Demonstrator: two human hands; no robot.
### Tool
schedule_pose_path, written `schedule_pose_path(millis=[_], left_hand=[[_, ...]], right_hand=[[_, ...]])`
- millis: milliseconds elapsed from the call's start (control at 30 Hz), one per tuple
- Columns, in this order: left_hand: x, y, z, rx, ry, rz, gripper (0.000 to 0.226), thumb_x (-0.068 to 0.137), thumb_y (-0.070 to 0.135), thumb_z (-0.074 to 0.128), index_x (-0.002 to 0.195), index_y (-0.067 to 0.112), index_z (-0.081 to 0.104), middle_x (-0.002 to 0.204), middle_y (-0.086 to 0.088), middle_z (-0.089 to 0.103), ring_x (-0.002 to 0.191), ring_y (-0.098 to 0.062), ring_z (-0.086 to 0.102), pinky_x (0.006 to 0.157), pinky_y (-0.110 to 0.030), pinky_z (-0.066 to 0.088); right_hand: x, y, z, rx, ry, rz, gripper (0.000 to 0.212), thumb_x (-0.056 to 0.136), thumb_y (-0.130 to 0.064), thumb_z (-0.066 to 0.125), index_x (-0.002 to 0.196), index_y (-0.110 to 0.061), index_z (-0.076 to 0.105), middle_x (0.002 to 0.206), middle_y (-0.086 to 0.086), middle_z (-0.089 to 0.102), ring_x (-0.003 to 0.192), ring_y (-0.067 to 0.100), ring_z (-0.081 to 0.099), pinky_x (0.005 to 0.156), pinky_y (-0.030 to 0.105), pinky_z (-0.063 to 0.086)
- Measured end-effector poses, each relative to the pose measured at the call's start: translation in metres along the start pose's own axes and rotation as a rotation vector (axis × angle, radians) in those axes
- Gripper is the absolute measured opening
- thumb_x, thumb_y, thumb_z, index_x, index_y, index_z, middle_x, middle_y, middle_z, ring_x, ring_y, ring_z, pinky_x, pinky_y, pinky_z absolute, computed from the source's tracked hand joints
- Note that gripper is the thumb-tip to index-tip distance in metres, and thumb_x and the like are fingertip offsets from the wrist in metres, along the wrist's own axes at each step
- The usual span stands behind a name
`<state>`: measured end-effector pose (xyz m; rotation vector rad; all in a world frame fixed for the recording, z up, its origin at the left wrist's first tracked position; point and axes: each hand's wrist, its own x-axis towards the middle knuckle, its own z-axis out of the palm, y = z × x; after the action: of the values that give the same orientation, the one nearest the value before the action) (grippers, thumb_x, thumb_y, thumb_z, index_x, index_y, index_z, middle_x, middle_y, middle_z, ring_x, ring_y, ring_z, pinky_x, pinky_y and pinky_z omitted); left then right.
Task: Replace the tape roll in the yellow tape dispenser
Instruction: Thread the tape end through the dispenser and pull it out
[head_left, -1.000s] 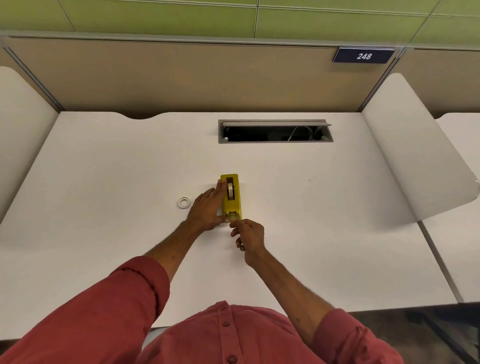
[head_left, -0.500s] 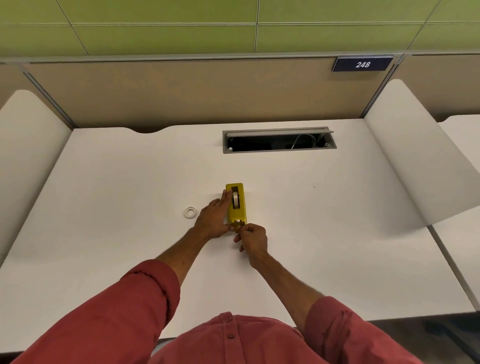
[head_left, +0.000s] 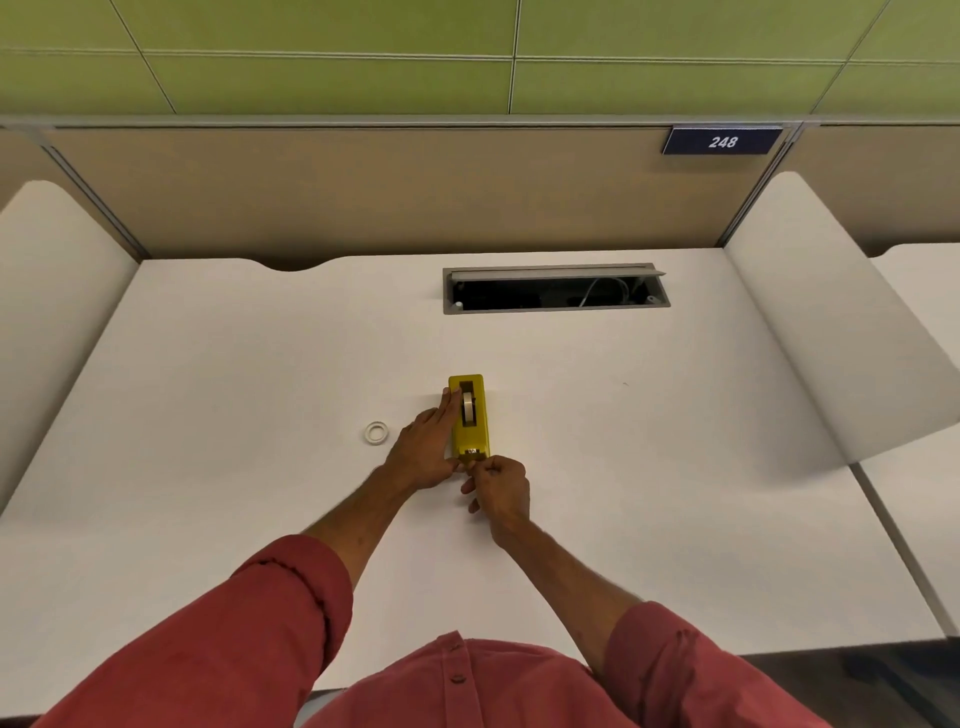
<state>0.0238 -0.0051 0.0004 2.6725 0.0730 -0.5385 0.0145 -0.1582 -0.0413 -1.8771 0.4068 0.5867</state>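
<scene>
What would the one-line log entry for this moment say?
left hand steadies yellow dispenser | right hand pinches at its near end | roll seated | white ring lies left on desk

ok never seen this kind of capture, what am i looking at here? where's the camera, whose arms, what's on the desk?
There is no robot here. The camera sits on a person's head and looks forward and down, so the arms in red sleeves are the wearer's own.

On the white desk stands a yellow tape dispenser with a tape roll seated in its slot. The left hand lies flat against the dispenser's left side, steadying it. The right hand is pinched at the near end, by the cutter, probably on the tape's end, though the tape itself is too small to see.

Left of the hands lies a small white ring, likely an empty tape core. Further back is an open cable hatch, and a sign reading 248 hangs on the partition.
</scene>
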Motion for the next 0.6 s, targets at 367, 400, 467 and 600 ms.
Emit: schedule_pose_path(millis=[367,400,467,600], left_hand=[[-0.001,0.000,0.001,-0.006,-0.001,0.004,0.122,0.095,0.043,0.079,0.171,0.015,-0.012,0.183,-0.005,-0.003,0.166,-0.033,0.024,0.133,-0.048,0.033],[-0.002,0.000,0.001,-0.009,0.000,0.004,0.122,0.095,0.042,0.079,0.171,0.015,-0.013,0.183,-0.005,-0.003,0.165,-0.033,0.024,0.132,-0.048,0.034],[-0.001,0.000,0.000,-0.009,0.000,0.008,0.121,0.096,0.039,0.078,0.171,0.016,-0.013,0.183,-0.005,-0.003,0.165,-0.033,0.025,0.131,-0.048,0.035],[-0.002,0.000,0.000,-0.012,-0.002,-0.006,0.119,0.096,0.038,0.079,0.171,0.016,-0.011,0.183,-0.005,0.000,0.166,-0.033,0.022,0.132,-0.049,0.034]], right_hand=[[-0.007,-0.003,-0.022,-0.619,0.131,-0.270,0.038,0.105,-0.056,0.060,0.119,-0.022,0.063,0.103,-0.002,0.080,0.097,0.023,0.077,0.082,0.035,0.059],[-0.006,-0.006,-0.025,-0.673,0.118,-0.318,0.036,0.107,-0.055,0.058,0.120,-0.022,0.061,0.104,-0.002,0.079,0.096,0.023,0.076,0.082,0.036,0.059],[-0.003,-0.012,-0.029,-0.796,0.096,-0.404,0.034,0.109,-0.053,0.053,0.119,-0.021,0.061,0.107,-0.002,0.079,0.095,0.025,0.075,0.083,0.038,0.062],[-0.003,-0.018,-0.033,-0.941,0.084,-0.475,0.038,0.110,-0.055,0.050,0.120,-0.021,0.062,0.110,-0.002,0.080,0.097,0.027,0.076,0.083,0.038,0.060]])
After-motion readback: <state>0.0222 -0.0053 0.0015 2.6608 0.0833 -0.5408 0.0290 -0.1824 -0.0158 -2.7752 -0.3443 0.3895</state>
